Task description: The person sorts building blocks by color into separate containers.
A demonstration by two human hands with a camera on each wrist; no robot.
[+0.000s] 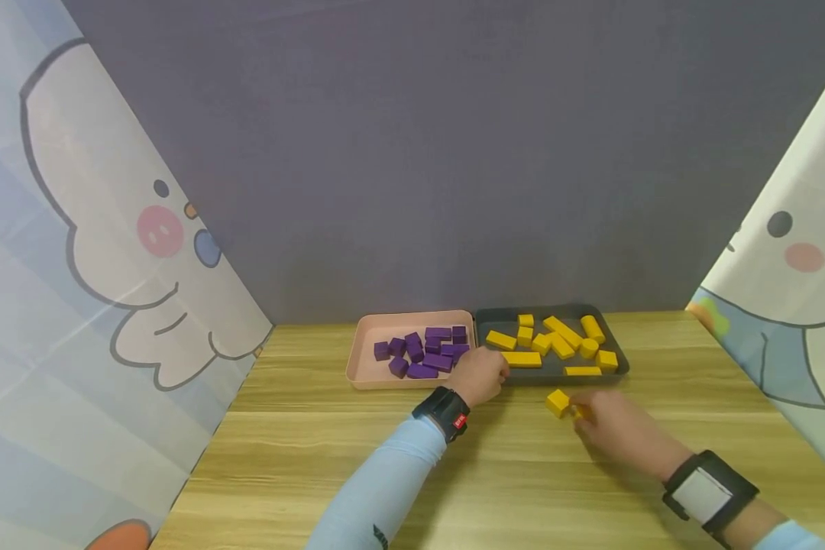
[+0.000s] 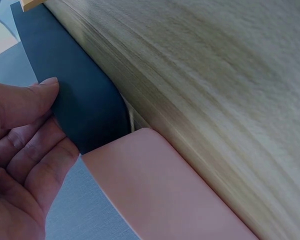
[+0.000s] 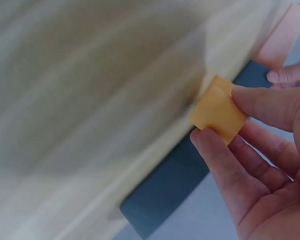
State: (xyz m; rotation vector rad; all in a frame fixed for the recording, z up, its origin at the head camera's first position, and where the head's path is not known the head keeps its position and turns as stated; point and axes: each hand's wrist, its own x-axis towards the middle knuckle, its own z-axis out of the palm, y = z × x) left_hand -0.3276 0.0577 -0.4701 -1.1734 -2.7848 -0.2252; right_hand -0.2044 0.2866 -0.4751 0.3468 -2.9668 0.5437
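Note:
At its near left corner, a dark grey tray (image 1: 550,380) is held by my left hand (image 1: 479,376). In the left wrist view the thumb (image 2: 42,95) lies on the tray's outer wall (image 2: 85,95), with the other fingers at its rim. My right hand (image 1: 615,428), in front of the tray, pinches a yellow block (image 3: 219,115) between thumb and fingertips. A yellow block (image 1: 558,402) shows just left of those fingertips in the head view, and a second bit of yellow shows between them. Several yellow blocks (image 1: 521,360), some long and some short, lie inside the dark tray.
A pink tray (image 1: 360,374) with several purple blocks (image 1: 422,371) stands against the left side of the dark tray. Both sit at the back of the wooden table (image 1: 296,443), before a grey wall panel (image 1: 412,153). Printed cloths (image 1: 131,252) hang at both sides.

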